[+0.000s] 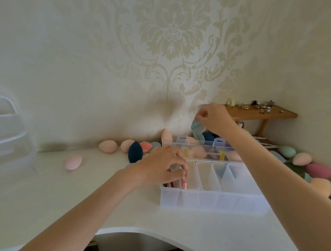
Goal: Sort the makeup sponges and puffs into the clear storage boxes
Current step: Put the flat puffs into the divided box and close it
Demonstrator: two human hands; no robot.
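A clear storage box (pixel 212 202) with several compartments stands on the white table, its lid up at the back. My left hand (pixel 163 166) is over the leftmost compartment, fingers closed on a pink puff (pixel 184 183) standing among other flat puffs. My right hand (pixel 214 118) is raised behind the lid, pinching light blue puffs (pixel 197 126) above a dark blue sponge (pixel 208 136). Pink egg sponges (pixel 107 146) and a navy sponge (pixel 135 152) lie by the wall to the left. One pink sponge (pixel 73 161) lies apart.
More sponges in green, pink and peach (pixel 302 159) are piled at the right. A small wooden shelf (pixel 259 112) with trinkets stands in the back right corner. A clear container (pixel 8 131) sits at the far left. The table's curved front edge (pixel 157 232) is near me.
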